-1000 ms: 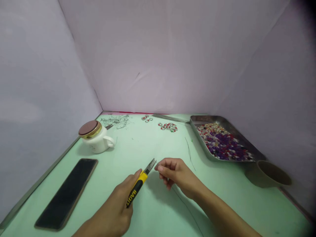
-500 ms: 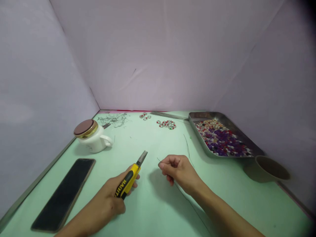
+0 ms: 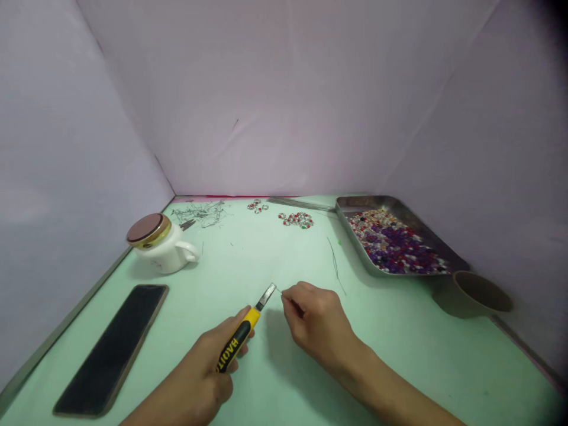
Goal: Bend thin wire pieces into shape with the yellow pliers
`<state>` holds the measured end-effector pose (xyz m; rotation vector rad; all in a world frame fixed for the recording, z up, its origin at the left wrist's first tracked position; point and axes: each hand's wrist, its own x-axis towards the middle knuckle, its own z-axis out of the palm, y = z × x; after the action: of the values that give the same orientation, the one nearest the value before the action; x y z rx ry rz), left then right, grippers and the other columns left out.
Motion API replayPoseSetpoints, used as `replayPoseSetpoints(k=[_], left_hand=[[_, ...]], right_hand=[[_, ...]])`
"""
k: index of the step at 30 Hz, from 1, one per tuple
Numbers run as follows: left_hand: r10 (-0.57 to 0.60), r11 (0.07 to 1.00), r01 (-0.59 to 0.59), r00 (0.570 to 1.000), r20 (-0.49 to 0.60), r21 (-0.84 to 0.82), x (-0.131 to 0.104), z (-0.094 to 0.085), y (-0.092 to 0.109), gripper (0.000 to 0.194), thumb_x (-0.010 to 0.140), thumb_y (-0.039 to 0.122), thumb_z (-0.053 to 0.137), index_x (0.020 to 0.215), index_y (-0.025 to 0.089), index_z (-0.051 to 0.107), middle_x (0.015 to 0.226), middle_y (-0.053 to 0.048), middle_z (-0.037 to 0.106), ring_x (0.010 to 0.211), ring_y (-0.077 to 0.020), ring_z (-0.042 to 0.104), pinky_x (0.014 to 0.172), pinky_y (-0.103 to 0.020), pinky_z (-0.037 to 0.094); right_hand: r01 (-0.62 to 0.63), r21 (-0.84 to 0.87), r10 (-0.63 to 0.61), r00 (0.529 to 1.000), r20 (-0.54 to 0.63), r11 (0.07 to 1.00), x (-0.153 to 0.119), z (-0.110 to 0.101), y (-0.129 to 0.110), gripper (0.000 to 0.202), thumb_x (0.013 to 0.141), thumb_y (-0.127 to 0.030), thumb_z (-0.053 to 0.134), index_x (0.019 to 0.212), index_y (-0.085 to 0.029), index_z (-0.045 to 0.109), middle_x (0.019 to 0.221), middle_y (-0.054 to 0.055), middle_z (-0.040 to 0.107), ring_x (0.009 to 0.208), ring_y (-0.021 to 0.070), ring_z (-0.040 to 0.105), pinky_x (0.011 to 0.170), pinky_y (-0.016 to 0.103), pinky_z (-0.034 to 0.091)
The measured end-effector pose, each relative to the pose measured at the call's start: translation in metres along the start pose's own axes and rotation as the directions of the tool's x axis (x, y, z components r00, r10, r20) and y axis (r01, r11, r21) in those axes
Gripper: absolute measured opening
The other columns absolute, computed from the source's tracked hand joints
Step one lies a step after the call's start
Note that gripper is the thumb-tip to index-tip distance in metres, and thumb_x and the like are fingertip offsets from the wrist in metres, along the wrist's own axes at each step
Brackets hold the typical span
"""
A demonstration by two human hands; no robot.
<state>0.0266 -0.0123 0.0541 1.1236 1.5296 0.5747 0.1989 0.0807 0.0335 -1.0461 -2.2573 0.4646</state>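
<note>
Pliers with yellow-and-black grips are wrapped in my left hand, their metal nose pointing up and to the right. My right hand is closed in a pinch on a thin wire, whose short end sticks out from the fingertips. That end meets the tip of the pliers' nose; I cannot tell whether the jaws grip it. The rest of the held wire is hidden by my right hand. A loose length of thin wire lies on the table just beyond my right hand.
A metal tray of mixed beads and a brown cup stand at the right. At the left are a lidded white mug and a phone. Beaded rings, wire scraps and straight wires lie at the back.
The pliers in my left hand have moved right, their nose now at the wire's end. My right hand has turned over, its back now facing up more.
</note>
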Motion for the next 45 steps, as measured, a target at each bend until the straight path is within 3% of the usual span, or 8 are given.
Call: replayPoseSetpoints(k=[13,16,20,26,29,33,39,45], left_hand=[[0.067,0.997,-0.064,0.995,0.073,-0.041,0.004,0.000,0.006,0.044,0.047,0.001,0.034,0.083,0.019,0.051,0.071,0.004,0.051,0.063,-0.0111,0.046,0.056,-0.022,0.036],[0.093,0.988,-0.076,0.987,0.129,-0.132,0.008,-0.001,0.001,0.046,0.044,0.001,0.034,0.083,0.019,0.052,0.068,0.005,0.052,0.058,-0.0098,0.045,0.049,-0.020,0.033],[0.089,0.986,-0.077,0.993,0.072,-0.151,0.016,-0.003,-0.008,0.055,0.041,0.001,0.036,0.091,0.019,0.054,0.070,0.005,0.055,0.057,-0.0105,0.048,0.047,-0.020,0.033],[-0.003,0.983,-0.059,0.941,-0.338,-0.173,0.025,-0.019,-0.015,0.059,0.048,0.005,0.044,0.106,0.016,0.049,0.084,-0.002,0.056,0.066,-0.0160,0.053,0.053,-0.024,0.037],[-0.003,0.964,-0.029,0.993,-0.118,-0.265,0.027,-0.010,-0.017,0.057,0.044,0.005,0.047,0.098,0.017,0.055,0.085,-0.003,0.060,0.068,-0.0178,0.054,0.060,-0.027,0.042],[-0.107,0.955,0.115,0.993,0.044,-0.274,0.028,0.012,-0.018,0.039,0.055,0.012,0.048,0.091,0.014,0.060,0.076,-0.005,0.062,0.066,-0.0206,0.056,0.058,-0.030,0.043],[0.051,0.996,-0.052,0.999,-0.008,-0.071,0.012,0.009,-0.013,0.072,0.044,0.000,0.036,0.112,0.021,0.050,0.096,0.000,0.058,0.088,-0.0197,0.052,0.082,-0.032,0.038],[0.062,0.998,-0.062,0.998,0.021,0.006,0.002,0.004,-0.002,0.073,0.046,0.001,0.033,0.115,0.021,0.046,0.094,0.001,0.055,0.089,-0.0185,0.050,0.083,-0.029,0.038]], right_hand=[[0.084,-0.150,-0.089,0.996,-0.027,0.985,-0.003,0.004,0.002,0.020,0.070,-0.006,0.041,0.052,-0.015,0.046,0.051,-0.001,0.038,0.045,0.0089,0.028,0.046,0.024,0.021],[-0.005,0.015,0.005,1.000,0.001,1.000,-0.001,0.001,-0.001,0.020,0.072,-0.009,0.042,0.054,-0.015,0.047,0.051,-0.001,0.041,0.046,0.0084,0.033,0.046,0.022,0.024],[-0.229,0.240,0.210,0.972,0.100,0.943,0.001,-0.003,-0.001,0.018,0.074,-0.017,0.045,0.057,-0.017,0.051,0.049,-0.002,0.045,0.046,0.0087,0.039,0.045,0.020,0.029],[-0.402,0.378,0.367,0.916,0.164,0.834,0.001,-0.006,0.005,0.018,0.071,-0.022,0.048,0.055,-0.018,0.053,0.046,-0.002,0.048,0.042,0.0093,0.041,0.041,0.020,0.030],[-0.415,0.379,0.385,0.910,0.155,0.827,0.006,-0.007,0.007,0.018,0.072,-0.022,0.047,0.056,-0.018,0.053,0.046,-0.002,0.049,0.041,0.0090,0.041,0.041,0.020,0.030],[-0.256,0.231,0.241,0.966,0.095,0.939,0.007,-0.007,0.007,0.017,0.072,-0.017,0.045,0.057,-0.017,0.053,0.049,-0.001,0.049,0.045,0.0090,0.041,0.045,0.020,0.030],[0.025,-0.125,-0.022,0.999,0.023,0.992,-0.002,0.001,0.009,0.017,0.065,-0.005,0.042,0.053,-0.015,0.047,0.052,-0.001,0.044,0.046,0.0086,0.033,0.047,0.022,0.023],[0.138,-0.293,-0.151,0.988,-0.024,0.946,-0.005,0.004,0.006,0.018,0.063,-0.002,0.041,0.052,-0.015,0.048,0.050,-0.001,0.040,0.044,0.0093,0.025,0.045,0.025,0.017]])
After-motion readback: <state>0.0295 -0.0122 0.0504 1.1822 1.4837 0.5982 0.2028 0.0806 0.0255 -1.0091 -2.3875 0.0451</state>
